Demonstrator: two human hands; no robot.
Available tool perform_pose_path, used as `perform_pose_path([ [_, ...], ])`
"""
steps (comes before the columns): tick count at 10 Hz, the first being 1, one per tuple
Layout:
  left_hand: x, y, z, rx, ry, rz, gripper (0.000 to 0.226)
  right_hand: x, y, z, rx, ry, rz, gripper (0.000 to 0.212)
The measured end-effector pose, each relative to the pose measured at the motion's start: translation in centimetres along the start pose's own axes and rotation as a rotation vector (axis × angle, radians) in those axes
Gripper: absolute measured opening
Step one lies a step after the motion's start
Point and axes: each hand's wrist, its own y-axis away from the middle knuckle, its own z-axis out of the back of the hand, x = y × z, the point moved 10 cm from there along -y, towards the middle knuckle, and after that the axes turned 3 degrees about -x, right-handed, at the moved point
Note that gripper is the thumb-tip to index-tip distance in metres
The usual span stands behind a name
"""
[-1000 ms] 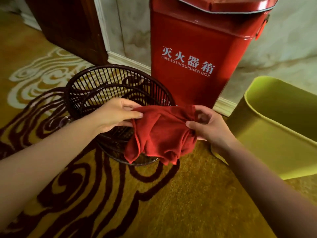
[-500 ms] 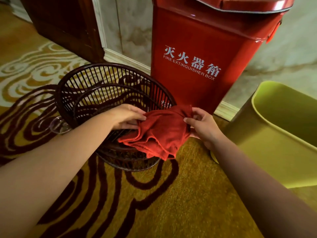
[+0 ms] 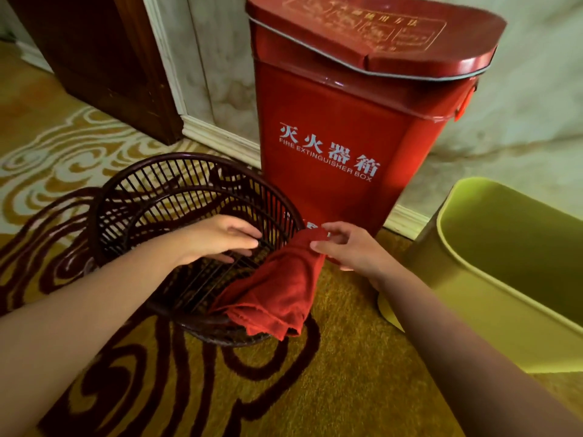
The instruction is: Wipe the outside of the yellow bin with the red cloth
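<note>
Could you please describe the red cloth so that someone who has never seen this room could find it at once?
Start at the tall red fire extinguisher box against the wall; just in front of it a dark wicker basket lies tipped on the patterned carpet. The red cloth is draped over the basket's side, its top end pinched by the right hand. It is the only soft, crumpled thing there, unlike the rigid yellow bin.

Floor: carpet (image 3: 344,367), golden yellow with dark maroon and cream swirl pattern, running to a pale skirting board (image 3: 220,138). Standing on it: dark slatted wicker basket (image 3: 164,197), tilted; red fire extinguisher box (image 3: 340,121), upright against the wall; yellow bin (image 3: 492,298), right of the box, leaning.
</note>
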Motion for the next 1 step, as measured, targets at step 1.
perform_pose_path([
  [1,-1.13,0.23,-0.09,0.029,-0.066,-0.005,0.016,0.40,-0.49,0.47,-0.052,0.075,-0.022,0.057],
])
